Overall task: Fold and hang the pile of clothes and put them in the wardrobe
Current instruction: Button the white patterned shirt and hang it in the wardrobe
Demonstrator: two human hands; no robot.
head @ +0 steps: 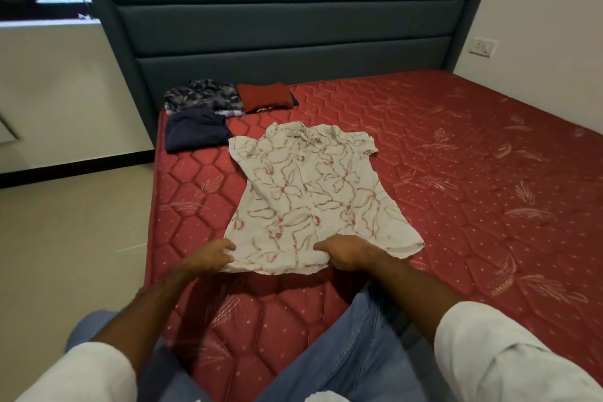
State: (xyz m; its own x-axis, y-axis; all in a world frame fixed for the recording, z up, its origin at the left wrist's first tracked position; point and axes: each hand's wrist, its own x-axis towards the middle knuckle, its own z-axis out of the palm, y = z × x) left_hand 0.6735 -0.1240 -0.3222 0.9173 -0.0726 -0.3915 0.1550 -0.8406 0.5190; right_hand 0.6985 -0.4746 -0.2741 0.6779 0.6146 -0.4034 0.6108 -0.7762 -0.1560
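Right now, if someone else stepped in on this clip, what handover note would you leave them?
Left hand grips the near-left hem corner of the cream floral shirt; right hand grips the hem near its middle.
The shirt lies flat and unfolded, collar towards the headboard, on the red mattress.
Done: three folded piles sit by the headboard: patterned blue shirt, red top, navy garment.
Left: fold this shirt, then move everything to the wardrobe, which is out of view.

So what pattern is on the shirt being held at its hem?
Cream with a reddish-pink swirling floral line print on the short-sleeved shirt, seen in the head view.
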